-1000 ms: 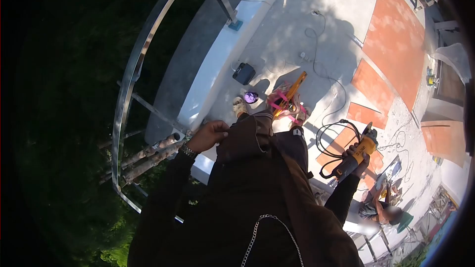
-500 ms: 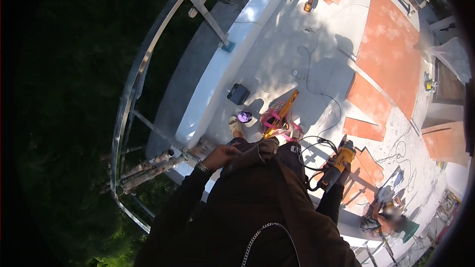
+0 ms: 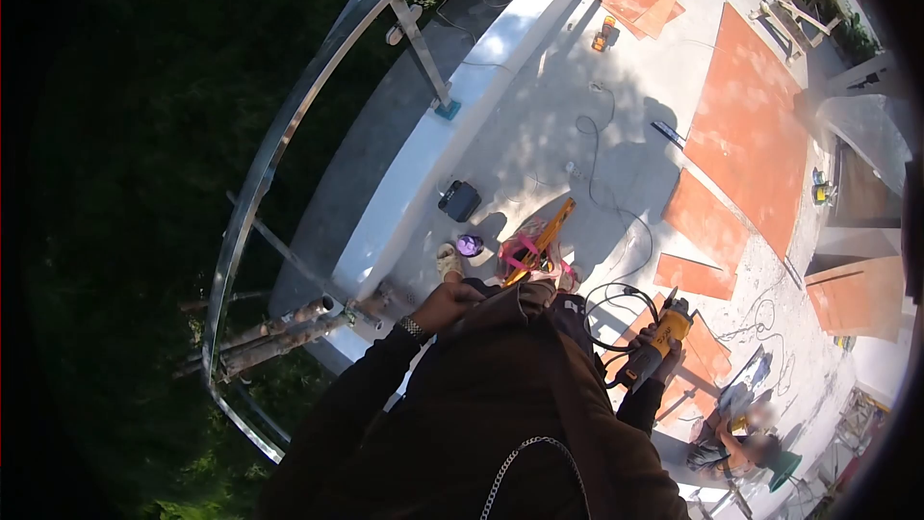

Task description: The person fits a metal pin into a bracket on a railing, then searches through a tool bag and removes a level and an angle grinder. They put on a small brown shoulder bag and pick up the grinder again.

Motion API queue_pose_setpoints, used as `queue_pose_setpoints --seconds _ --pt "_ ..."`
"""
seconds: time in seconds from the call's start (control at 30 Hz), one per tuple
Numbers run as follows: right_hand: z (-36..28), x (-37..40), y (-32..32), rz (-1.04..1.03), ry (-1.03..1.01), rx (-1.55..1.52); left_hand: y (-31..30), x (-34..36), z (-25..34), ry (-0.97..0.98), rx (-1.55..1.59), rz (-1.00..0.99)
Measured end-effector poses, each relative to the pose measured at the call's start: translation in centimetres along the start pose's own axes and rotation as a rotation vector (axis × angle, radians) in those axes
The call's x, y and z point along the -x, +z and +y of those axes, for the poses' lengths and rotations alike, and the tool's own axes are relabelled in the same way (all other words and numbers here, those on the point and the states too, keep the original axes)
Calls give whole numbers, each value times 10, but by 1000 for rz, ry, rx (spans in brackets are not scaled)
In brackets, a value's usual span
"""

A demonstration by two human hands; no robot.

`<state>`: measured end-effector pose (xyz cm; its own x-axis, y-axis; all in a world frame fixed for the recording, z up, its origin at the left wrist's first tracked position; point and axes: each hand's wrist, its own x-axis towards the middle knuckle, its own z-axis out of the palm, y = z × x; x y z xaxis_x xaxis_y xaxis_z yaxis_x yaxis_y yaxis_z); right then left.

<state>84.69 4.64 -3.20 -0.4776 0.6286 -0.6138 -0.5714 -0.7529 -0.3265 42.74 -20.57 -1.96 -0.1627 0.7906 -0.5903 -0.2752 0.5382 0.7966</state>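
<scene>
My left hand [image 3: 449,306], with a watch at its wrist, is closed on the edge of the brown garment [image 3: 500,313] at my front. In my right hand [image 3: 671,363] is a yellow and black angle grinder [image 3: 658,347], its head pointing up and away from me. The grinder's black cord [image 3: 599,323] loops between it and my body. Ahead of my feet lies a pink-handled bag [image 3: 520,252] with a yellow spirit level [image 3: 553,229] across it. A purple round item [image 3: 469,246] and a dark box [image 3: 460,200] are beside it.
A metal railing [image 3: 252,173] and white ledge [image 3: 404,183] run along the left, with greenery below. Orange sheets [image 3: 746,125] cover parts of the floor. An orange tool [image 3: 604,34] lies farther off. Cords trail across the floor. Another person [image 3: 731,448] crouches at lower right.
The view has shifted slightly, so the floor items sit lower. My left hand has moved a little forward along the garment edge; my right hand still holds the grinder.
</scene>
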Motion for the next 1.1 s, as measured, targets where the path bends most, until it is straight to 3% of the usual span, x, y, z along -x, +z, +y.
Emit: queue_pose_setpoints --seconds 0.2,0.3,0.37,0.5,0.57,0.67,0.73,0.83,0.9,1.1 --pt "7 2 19 3 25 -33 -19 -3 7 -155 -36 0" --pt "10 -5 11 -46 37 -39 -37 -12 1 -83 -124 161" --pt "13 -12 7 -8 54 4 -57 -26 -32 -187 -96 357" --pt "29 -40 -24 89 81 -18 -101 -69 -123 -326 -164 385" --pt "45 -54 -31 134 87 0 -128 -106 -187 -318 -431 395" --pt "68 -98 -72 111 66 -6 -170 -191 -265 -426 -552 368" --pt "81 -131 -103 134 86 -59 -176 -248 -262 -556 -457 488" --pt "109 -174 -149 168 93 -76 -233 -339 -374 -484 -827 510" --pt "128 -195 -178 195 52 -143 -218 -380 -341 -489 -905 564" --pt "137 -221 -221 400 168 -142 -229 -477 -357 -531 -1234 623"
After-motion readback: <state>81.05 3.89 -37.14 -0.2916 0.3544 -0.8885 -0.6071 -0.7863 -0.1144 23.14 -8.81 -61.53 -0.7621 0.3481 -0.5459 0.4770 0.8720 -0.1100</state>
